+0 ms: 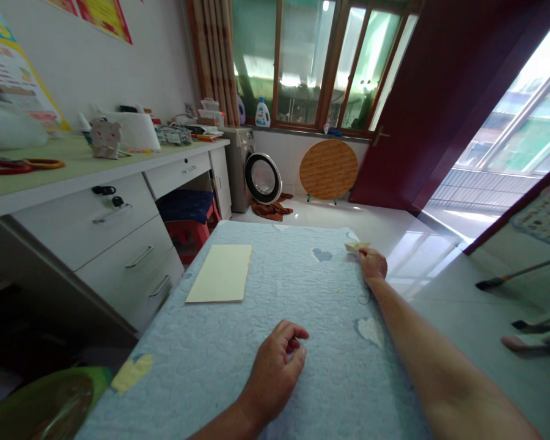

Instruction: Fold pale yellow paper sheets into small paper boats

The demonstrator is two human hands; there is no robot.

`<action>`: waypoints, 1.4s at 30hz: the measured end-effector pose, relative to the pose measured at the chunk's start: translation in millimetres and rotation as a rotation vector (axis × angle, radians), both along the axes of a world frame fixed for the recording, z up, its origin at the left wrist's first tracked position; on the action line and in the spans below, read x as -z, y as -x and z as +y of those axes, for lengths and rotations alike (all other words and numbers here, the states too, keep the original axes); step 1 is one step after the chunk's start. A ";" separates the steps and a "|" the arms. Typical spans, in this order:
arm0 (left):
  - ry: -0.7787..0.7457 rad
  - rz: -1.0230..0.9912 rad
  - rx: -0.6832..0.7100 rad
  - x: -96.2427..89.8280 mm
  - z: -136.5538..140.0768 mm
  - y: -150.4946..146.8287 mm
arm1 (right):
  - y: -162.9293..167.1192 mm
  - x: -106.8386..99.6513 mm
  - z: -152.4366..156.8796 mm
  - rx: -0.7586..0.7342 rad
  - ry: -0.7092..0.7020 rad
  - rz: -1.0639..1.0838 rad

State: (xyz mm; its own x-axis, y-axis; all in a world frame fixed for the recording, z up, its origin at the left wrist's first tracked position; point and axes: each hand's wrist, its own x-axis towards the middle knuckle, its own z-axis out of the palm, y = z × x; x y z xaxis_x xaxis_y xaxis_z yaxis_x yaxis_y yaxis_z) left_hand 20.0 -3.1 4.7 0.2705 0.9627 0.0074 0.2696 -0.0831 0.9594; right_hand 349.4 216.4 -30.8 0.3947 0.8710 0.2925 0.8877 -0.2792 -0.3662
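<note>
At the far right corner of the cloth-covered table (284, 281), my right hand (373, 264) pinches a small folded paper boat (355, 245) of pale yellow paper. My left hand (278, 366) rests over the near middle of the table, fingers loosely curved, thumb apart, with nothing in it. To its upper left lies a stack of pale yellow paper (220, 275), flat on the quilted light blue cover. The exact grip of the right fingertips is partly hidden by the hand itself.
Along the left runs a white desk (119, 226) bearing scissors (22, 165) and other items. A red stool (187, 220) is tucked under it. Beyond the table stand a washing machine (238, 165) with its door open and a round wooden tabletop (329, 170). A green bin (50, 403) sits lower left.
</note>
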 end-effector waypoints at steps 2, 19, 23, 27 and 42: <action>-0.001 0.014 0.004 0.2 0.3 0.0 | -0.3 0.1 3.5 0.011 0.002 0.007; 0.004 0.006 0.002 1.2 1.3 -0.2 | 1.7 -7.5 -9.4 0.001 -0.083 0.040; -0.007 -0.007 0.000 3.0 2.4 -1.4 | 14.7 -14.8 -33.1 -0.173 -0.072 0.043; -0.028 -0.001 -0.011 3.2 3.2 -1.3 | 41.5 -18.5 -62.6 -0.471 0.042 0.064; -0.153 0.099 0.036 2.8 7.7 -0.3 | 69.0 -20.0 -103.7 -0.640 0.093 0.035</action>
